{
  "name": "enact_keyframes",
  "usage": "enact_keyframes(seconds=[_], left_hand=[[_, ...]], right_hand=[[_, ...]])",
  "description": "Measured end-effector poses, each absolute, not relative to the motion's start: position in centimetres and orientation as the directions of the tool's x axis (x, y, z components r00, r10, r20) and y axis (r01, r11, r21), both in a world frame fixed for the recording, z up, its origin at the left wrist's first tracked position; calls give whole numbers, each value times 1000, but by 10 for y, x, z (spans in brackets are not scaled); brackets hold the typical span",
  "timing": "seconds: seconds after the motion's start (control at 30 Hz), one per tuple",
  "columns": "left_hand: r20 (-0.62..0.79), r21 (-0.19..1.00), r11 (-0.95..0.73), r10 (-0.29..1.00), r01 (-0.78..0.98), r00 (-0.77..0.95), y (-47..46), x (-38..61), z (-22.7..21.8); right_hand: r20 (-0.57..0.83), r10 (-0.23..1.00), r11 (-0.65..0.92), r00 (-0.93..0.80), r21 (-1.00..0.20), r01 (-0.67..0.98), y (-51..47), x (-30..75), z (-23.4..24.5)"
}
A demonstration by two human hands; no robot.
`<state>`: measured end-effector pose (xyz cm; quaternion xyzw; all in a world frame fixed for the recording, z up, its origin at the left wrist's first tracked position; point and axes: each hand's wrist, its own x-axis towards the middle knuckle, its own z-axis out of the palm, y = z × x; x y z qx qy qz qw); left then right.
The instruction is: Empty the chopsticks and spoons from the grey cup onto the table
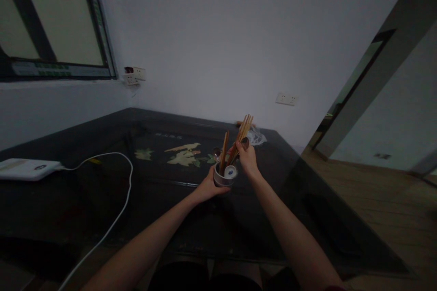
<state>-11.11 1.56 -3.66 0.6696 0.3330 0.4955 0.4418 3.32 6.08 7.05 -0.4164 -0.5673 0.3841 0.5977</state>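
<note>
My left hand (207,187) is closed around a light-coloured cup (224,181) above the dark table. Several chopsticks (223,150) stand in the cup, along with a metal spoon (216,151) and a white piece with a blue mark (231,172), perhaps a ceramic spoon. My right hand (248,158) grips a bundle of chopsticks (244,128) that leans to the right, its lower ends at the cup's mouth. A dark rounded spoon bowl (245,142) shows by my right fingers. Whether the lower ends are inside the cup I cannot tell.
A crumpled clear plastic bag (256,137) lies at the table's back edge by the wall. On the left sits a white power bank-like device (29,169) with a white cable (130,177) curving off the front edge. A long dark object (331,225) lies at right on the table (164,218).
</note>
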Motion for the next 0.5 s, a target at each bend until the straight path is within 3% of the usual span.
enact_keyframes(seconds=[0.27, 0.5], left_hand=[[347, 931, -364, 893, 5, 287, 13, -110, -34], [329, 940, -342, 897, -10, 295, 12, -109, -33]], right_hand=[[321, 892, 425, 319, -837, -346, 71, 20, 93], [376, 856, 510, 355, -731, -454, 81, 34, 146]])
